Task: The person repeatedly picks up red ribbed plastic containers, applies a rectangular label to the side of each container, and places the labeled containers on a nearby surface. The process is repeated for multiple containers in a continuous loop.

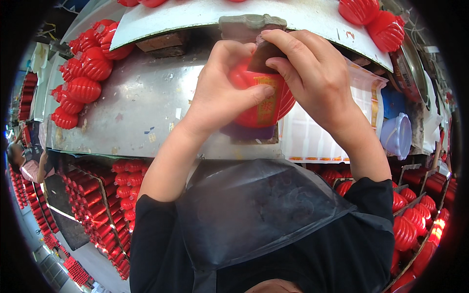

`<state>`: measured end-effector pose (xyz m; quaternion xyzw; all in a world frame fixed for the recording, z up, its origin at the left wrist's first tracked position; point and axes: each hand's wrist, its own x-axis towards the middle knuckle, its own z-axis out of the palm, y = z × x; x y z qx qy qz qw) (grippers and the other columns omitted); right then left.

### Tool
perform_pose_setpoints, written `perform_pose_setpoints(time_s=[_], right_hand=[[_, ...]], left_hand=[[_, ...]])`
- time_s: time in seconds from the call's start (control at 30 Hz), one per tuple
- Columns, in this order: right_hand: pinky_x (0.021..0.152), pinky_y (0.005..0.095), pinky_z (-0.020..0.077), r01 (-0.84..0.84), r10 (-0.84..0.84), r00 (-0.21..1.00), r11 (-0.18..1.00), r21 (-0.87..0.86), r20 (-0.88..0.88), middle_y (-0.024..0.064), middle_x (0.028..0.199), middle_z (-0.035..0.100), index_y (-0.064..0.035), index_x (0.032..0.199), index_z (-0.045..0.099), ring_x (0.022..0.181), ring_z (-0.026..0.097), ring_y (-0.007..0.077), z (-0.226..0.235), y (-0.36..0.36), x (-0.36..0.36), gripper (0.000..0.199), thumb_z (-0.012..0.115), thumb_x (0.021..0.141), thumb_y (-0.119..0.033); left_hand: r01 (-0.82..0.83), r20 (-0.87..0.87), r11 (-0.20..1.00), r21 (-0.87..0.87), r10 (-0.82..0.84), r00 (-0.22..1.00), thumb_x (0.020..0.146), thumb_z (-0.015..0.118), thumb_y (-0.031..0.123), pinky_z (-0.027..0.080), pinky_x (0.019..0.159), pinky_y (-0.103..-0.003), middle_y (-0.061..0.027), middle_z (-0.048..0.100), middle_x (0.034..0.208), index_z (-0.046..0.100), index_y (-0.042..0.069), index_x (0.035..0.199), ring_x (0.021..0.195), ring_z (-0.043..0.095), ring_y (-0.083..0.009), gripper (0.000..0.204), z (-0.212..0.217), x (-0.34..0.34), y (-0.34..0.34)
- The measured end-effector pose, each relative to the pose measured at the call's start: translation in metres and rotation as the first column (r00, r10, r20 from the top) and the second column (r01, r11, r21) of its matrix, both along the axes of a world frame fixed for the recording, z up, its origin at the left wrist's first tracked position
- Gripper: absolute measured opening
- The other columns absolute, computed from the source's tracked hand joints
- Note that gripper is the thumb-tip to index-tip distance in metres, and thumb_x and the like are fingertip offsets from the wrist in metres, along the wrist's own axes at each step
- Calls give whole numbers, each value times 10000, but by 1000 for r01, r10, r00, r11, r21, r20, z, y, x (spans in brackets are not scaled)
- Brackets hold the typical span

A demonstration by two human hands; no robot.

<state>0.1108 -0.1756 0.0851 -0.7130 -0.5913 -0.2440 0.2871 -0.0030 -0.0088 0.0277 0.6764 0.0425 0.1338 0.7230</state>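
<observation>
Near the middle of the worktable, a red, glossy, rounded ribbed piece point(242, 118) is held by my left hand point(220, 80). The fingers wrap around its far side, and the thumb lies across a gold strip label point(266, 108) on its front. Between the thumb and fingers of my right hand point(320, 66) is a thin, dark brown flat piece point(264, 56). It touches the red surface just above the label. Part of the red piece is covered by both hands, and its top end is mostly hidden.
A metal tabletop point(127, 100) lies below a raised white board point(190, 18). Several red ribbed pieces point(84, 90) sit at the left. A printed white sheet point(312, 141) and a pale blue bucket point(396, 136) are at the right. Racks of red pieces point(93, 200) flank me; another person point(31, 168) is far left.
</observation>
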Motion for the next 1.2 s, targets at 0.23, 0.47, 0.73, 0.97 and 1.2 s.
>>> perform_pose_setpoints(time_s=[0.23, 0.47, 0.73, 0.97, 1.2], right_hand=[[764, 363, 571, -75, 81, 950, 997, 30, -303, 141, 984, 724, -22, 1200, 698, 875, 712, 306, 12, -8, -1, 400, 780, 810, 14], [759, 375, 574, 15, -14, 995, 1000, 12, -98, 134, 973, 728, -39, 1210, 696, 867, 709, 301, -2, 2, 4, 410, 797, 813, -22], [781, 330, 584, -52, 63, 976, 997, 60, -209, 100, 989, 760, -25, 995, 730, 903, 734, 254, -15, -10, 24, 299, 784, 728, 98], [767, 374, 584, -315, 299, 912, 949, -13, -280, 119, 994, 763, -58, 908, 726, 914, 754, 260, -18, -28, -12, 188, 793, 761, 39], [781, 360, 588, -74, 88, 972, 995, 74, -217, 96, 981, 775, -56, 933, 732, 924, 759, 270, -31, -16, 13, 273, 780, 728, 117]], left_hand=[[-43, 5, 997, 70, 43, 999, 733, 909, 190, 508, 1031, -364, -141, 645, 1250, 523, 7, 1257, 1177, 627, -224, 676, 2, 1, -3], [-71, -45, 995, 65, 74, 996, 755, 885, 175, 516, 1003, -359, -151, 658, 1232, 550, -15, 1199, 1142, 636, -214, 588, 8, 10, -2], [-129, -173, 970, -205, 94, 980, 1014, 648, 66, 539, 916, -264, -75, 674, 1139, 541, 29, 1126, 1005, 646, -110, 159, 7, 34, 10], [-190, -235, 959, -212, 138, 962, 1081, 540, 144, 518, 955, -286, -127, 648, 1222, 540, 12, 1153, 1078, 615, -138, 150, -2, 47, 15], [-165, -217, 970, -178, 124, 968, 1091, 517, 148, 513, 972, -299, -135, 636, 1256, 544, 13, 1185, 1097, 609, -147, 166, -3, 45, 18]])
